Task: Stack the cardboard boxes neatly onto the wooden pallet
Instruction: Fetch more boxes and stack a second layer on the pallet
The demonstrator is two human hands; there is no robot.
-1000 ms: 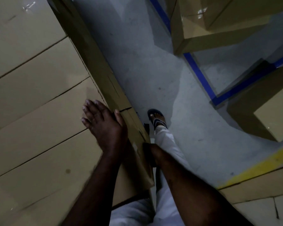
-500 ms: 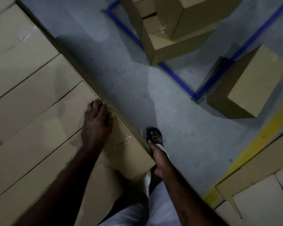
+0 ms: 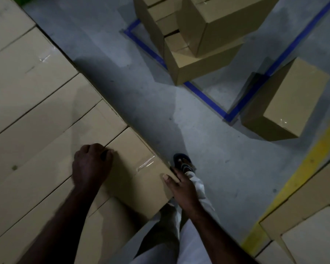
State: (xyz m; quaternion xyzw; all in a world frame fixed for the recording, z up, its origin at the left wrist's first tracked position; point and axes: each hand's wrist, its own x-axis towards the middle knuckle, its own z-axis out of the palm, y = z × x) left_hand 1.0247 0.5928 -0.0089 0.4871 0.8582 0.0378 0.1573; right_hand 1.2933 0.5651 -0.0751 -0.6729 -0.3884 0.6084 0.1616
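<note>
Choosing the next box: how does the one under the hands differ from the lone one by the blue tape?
The held box is gripped by the left hand and right hand; the lone box is untouched. The held box abuts neighbours in the stacked row; the lone box stands apart on the floor. Both are taped cardboard.

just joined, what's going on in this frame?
A person holds a tan cardboard box at the near edge of a flat layer of matching boxes. The left hand curls its fingers at the box's seam with its neighbour. The right hand grips the box's outer edge, thumb on top. A pile of other boxes sits on the grey floor by blue tape lines. No wooden pallet shows.
</note>
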